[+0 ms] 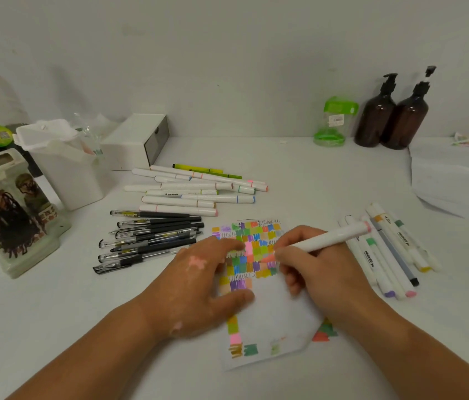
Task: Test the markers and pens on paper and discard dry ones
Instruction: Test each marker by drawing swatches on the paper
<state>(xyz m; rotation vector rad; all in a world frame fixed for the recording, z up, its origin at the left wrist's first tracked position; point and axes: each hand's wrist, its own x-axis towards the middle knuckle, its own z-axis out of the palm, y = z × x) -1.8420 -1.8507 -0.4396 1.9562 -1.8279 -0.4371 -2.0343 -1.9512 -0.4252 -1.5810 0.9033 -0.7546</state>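
A sheet of paper [276,313] covered with coloured test patches lies on the white table. My left hand [198,281] rests flat on its left side, fingers spread. My right hand [311,267] grips a white marker [331,236] with a pink end, its salmon tip touching the paper among the patches. A pile of white markers [196,189] lies behind the paper on the left, with black gel pens [152,241] in front of it. Another group of markers [389,252] lies to the right of the paper.
At the left stand a printed holder [8,215], a white bin [60,163] and a white box [138,140]. Two brown pump bottles [392,116] and a green-lidded jar [334,122] stand against the back wall. White paper sheets [458,180] lie at the right.
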